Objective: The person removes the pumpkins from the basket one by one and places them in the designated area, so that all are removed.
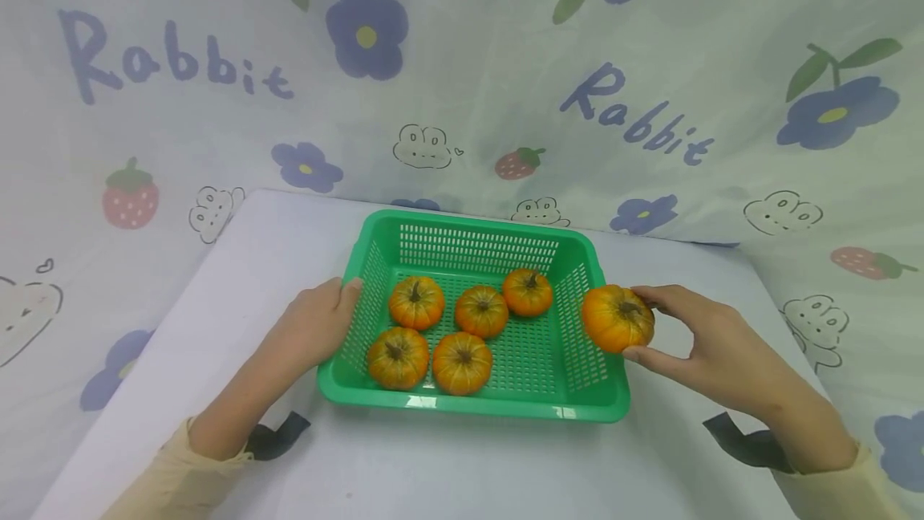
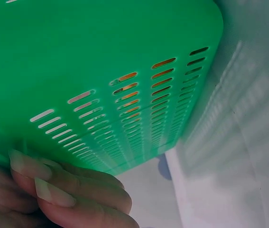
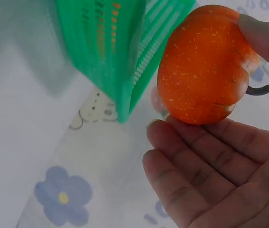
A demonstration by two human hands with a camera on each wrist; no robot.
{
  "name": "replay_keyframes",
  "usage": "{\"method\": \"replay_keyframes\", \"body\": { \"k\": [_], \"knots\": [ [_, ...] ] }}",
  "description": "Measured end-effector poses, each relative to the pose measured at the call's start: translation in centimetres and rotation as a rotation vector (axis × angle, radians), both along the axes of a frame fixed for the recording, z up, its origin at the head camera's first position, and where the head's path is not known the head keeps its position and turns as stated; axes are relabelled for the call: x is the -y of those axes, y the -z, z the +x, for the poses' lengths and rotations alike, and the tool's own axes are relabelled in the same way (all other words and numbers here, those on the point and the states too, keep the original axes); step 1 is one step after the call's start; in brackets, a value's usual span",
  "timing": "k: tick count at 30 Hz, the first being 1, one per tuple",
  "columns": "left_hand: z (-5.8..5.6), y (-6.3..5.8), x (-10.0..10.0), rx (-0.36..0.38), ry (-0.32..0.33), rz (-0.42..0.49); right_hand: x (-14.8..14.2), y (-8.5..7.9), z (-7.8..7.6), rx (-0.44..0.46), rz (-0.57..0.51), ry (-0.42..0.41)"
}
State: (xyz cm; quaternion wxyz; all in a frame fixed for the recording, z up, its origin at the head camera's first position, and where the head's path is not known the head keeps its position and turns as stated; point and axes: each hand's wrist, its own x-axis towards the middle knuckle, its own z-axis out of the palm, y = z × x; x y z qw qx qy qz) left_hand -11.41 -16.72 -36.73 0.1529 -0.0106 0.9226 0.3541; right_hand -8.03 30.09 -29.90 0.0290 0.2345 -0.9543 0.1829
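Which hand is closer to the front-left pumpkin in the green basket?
Left. The left hand grips the basket's left side, near that pumpkin; the right hand is across the basket, holding another pumpkin.

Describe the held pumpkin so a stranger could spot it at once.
Find the green basket on the white table. Move to its right end, where the right grip holds a round orange pumpkin between thumb and fingers. The five other pumpkins rest inside the basket; this one alone is held up, off the basket's floor.
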Motion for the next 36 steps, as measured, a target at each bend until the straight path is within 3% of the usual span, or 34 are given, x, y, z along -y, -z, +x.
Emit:
{"method": "replay_keyframes", "body": {
  "k": [7,14,22,36],
  "knots": [
    [0.0,-0.2,0.0,0.004,0.007,-0.009,-2.3,0.6,-0.5,-0.026,-0.007,0.072],
    [-0.1,-0.3,0.1,-0.004,0.017,0.000,-4.2,2.4,-1.5,-0.015,-0.012,0.149],
    [-0.2,-0.3,0.2,-0.001,0.037,-0.003,-5.0,5.0,-2.3,0.147,-0.008,0.235],
    [-0.4,0.1,0.3,-0.012,0.024,0.001,-5.3,7.9,-3.2,0.202,0.029,0.233]
  ]
}}
